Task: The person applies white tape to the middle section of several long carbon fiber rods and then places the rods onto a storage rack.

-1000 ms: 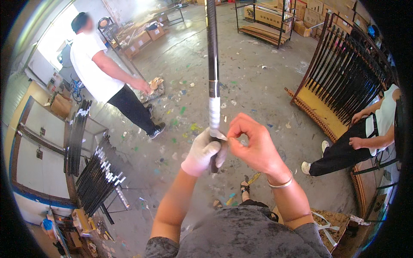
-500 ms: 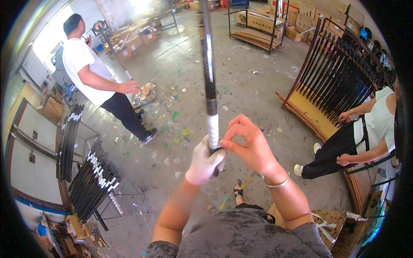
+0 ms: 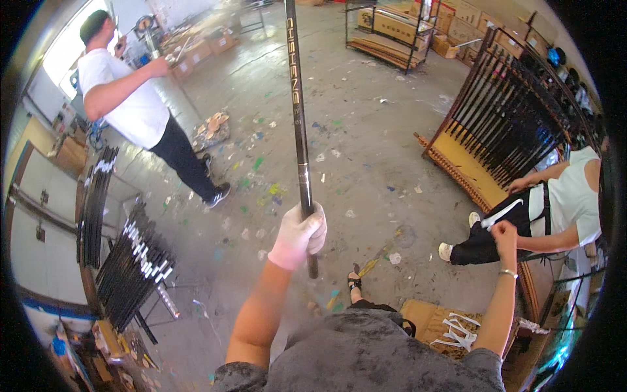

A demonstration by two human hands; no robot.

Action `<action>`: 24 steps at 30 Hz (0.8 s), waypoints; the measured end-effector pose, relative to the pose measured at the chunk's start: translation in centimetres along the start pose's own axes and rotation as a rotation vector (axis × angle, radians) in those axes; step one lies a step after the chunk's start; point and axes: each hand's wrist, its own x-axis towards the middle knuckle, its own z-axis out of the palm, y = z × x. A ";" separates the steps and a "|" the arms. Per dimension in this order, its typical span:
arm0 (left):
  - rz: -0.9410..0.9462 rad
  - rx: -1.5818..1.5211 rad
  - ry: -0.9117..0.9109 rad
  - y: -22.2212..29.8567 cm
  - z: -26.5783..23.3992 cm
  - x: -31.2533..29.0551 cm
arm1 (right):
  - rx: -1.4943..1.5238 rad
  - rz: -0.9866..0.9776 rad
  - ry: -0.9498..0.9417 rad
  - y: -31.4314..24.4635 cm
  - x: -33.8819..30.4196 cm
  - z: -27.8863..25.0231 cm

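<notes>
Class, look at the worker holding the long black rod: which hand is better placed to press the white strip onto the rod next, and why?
Probably the right hand: it pinches the white strip out at the side, while the gloved left hand is wrapped around the black rod, holding it upright.

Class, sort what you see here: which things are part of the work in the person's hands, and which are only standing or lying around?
In hand:
- long black rod, gripped near its lower end by the gloved left hand
- white strip pinched in the bare right hand

Lying about:
- bundle of black rods, left
- rack of dark rods, right
- cardboard on the floor
</notes>
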 end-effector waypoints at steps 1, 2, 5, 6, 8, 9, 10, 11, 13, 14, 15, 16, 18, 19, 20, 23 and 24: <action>-0.015 0.016 -0.003 -0.1 0.5 0.7 | -0.027 0.036 0.055 0.9 -2.5 1.4; -0.010 0.036 0.005 -0.2 0.9 1.0 | -0.122 -0.049 0.003 0.1 -5.1 2.2; -0.082 0.021 0.071 -1.8 2.6 3.2 | -0.453 0.065 -0.046 3.4 -12.2 4.0; -0.121 0.012 0.094 -3.1 2.7 3.9 | -0.474 0.149 -0.089 2.3 -14.0 3.6; -0.141 -0.004 0.096 -6.0 3.4 5.5 | -0.517 0.291 -0.057 2.1 -16.6 2.5; -0.175 -0.046 0.107 -7.9 3.6 6.2 | -0.535 0.369 -0.049 2.2 -18.3 2.0; -0.224 -0.104 0.082 -9.3 3.7 6.8 | -0.599 0.354 -0.011 1.9 -19.5 1.3; -0.266 -0.177 0.095 -10.5 4.2 7.9 | -0.665 0.339 0.024 1.4 -20.7 0.2; -0.362 -0.324 0.137 -13.4 5.4 9.3 | -0.771 0.377 0.079 0.1 -23.0 -2.2; -0.429 -0.354 0.182 -14.6 6.0 10.5 | -0.808 0.427 0.105 -0.8 -23.7 -3.4; -0.513 -0.435 0.217 -15.9 7.1 12.1 | -0.848 0.482 0.134 -1.3 -24.7 -4.7; -0.513 -0.432 0.227 -17.1 8.1 13.6 | -0.891 0.462 0.170 -1.3 -25.4 -5.8; -0.551 -0.492 0.305 -19.3 11.3 16.3 | -0.937 0.470 0.250 -2.1 -26.6 -7.6; -0.589 -0.559 0.373 -20.0 13.5 17.5 | -0.948 0.490 0.261 -2.0 -27.4 -8.2; -0.668 -0.639 0.463 -20.8 15.3 19.1 | -0.958 0.497 0.275 -2.0 -28.0 -8.6; -0.817 -0.744 0.553 -24.4 20.7 22.5 | -0.949 0.496 0.382 -1.9 -29.2 -9.9; -0.832 -0.727 0.509 -25.3 22.3 22.7 | -0.925 0.545 0.392 -1.7 -29.8 -9.9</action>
